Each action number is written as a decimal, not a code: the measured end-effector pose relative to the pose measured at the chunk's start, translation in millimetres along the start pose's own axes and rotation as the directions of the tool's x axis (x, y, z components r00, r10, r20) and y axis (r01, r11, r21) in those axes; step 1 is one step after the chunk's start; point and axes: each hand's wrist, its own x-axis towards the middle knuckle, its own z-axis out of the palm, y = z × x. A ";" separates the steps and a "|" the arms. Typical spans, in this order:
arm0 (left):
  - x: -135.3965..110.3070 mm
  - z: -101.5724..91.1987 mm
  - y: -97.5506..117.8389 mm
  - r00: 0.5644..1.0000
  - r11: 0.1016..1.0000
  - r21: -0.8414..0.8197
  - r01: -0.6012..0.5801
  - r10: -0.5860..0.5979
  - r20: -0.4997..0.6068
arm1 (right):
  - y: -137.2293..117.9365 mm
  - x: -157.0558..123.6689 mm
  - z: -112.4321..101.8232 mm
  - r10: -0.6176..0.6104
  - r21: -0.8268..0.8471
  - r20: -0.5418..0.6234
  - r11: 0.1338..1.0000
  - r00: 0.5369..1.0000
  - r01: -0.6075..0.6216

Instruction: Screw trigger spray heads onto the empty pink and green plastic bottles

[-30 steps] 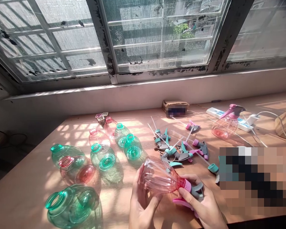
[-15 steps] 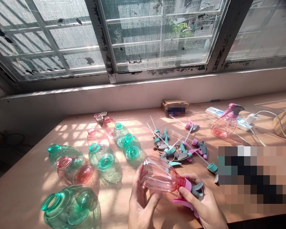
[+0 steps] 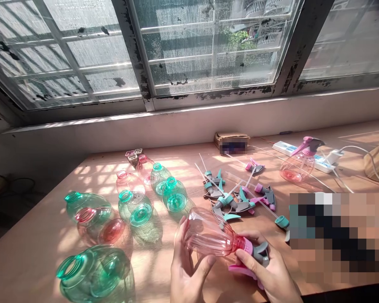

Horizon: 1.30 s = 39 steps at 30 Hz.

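Observation:
A clear pink spray bottle [image 3: 210,233] lies sideways between my hands, its base to the left. My left hand [image 3: 189,269] cups the bottle's base end, with the thumb below it. At the neck, my right hand [image 3: 262,265] grips the pink collar of a grey and pink trigger spray head [image 3: 259,253], which sits on the bottle's mouth. How tightly the collar is screwed on, I cannot tell. Just beyond the bottle lies a pile of loose spray heads [image 3: 230,202] in teal, pink and grey, with their thin tubes sticking up.
Several open green bottles [image 3: 140,214] and pink bottles [image 3: 101,229] stand on the left of the wooden table [image 3: 164,273]. A pink bottle with its spray head [image 3: 300,162] stands back right, beside a white power strip [image 3: 318,162] and cables. A small cardboard box [image 3: 232,138] sits near the wall.
My hands and the pink bottle have hardly moved; the bottle's base end sits slightly lower and more to the left. The table things stay where they were.

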 end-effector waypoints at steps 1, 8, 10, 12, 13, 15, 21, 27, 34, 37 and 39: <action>-0.5 -0.3 0.4 1.000 1.000 0.002 0.000 0.000 0.018 | 1.0 0.8 -0.6 0.003 0.003 -0.010 1.000 1.000 -0.003; -2.3 -9.2 -8.6 0.997 0.995 0.071 -0.073 0.071 0.025 | 3.8 -3.7 1.6 -0.018 0.018 0.039 1.000 0.999 0.018; -1.7 -9.6 -10.8 0.998 0.996 0.061 -0.061 0.062 -0.018 | 2.7 -5.3 3.0 -0.015 0.006 0.062 1.000 0.998 0.014; -0.9 -7.6 -10.5 0.998 0.997 0.056 -0.045 0.047 -0.044 | 1.7 -5.4 3.5 -0.002 0.010 0.053 1.000 0.999 0.001; -0.6 -5.9 -9.6 0.998 0.998 0.053 -0.042 0.045 -0.044 | 1.2 -4.9 3.2 0.000 0.015 0.037 1.000 0.999 -0.001; -0.3 -2.2 -7.0 0.998 0.998 0.046 -0.042 0.044 -0.035 | 0.7 -3.0 1.6 0.000 0.025 -0.004 1.000 1.000 0.000; -1.7 -0.5 -8.0 0.999 0.996 0.068 -0.050 0.050 0.003 | 1.8 0.6 -2.9 -0.048 -0.002 -0.004 0.999 0.999 0.048; -0.3 -8.1 -13.8 0.997 0.994 0.092 -0.065 0.069 -0.039 | 2.1 -3.8 2.4 -0.030 -0.035 0.057 0.999 0.998 0.032; 2.2 -4.3 -11.7 1.000 0.999 0.035 -0.026 0.026 -0.013 | 0.2 1.8 -1.0 -0.025 -0.008 -0.026 1.000 0.999 0.024; 1.2 -6.5 -14.8 0.999 0.998 0.059 -0.037 0.037 0.002 | 1.0 2.0 -0.7 -0.047 -0.008 -0.025 0.999 0.999 0.047; 1.0 -9.3 -17.4 0.998 0.995 0.082 -0.056 0.055 0.007 | 2.1 0.5 1.1 -0.027 0.003 -0.006 1.000 1.000 0.027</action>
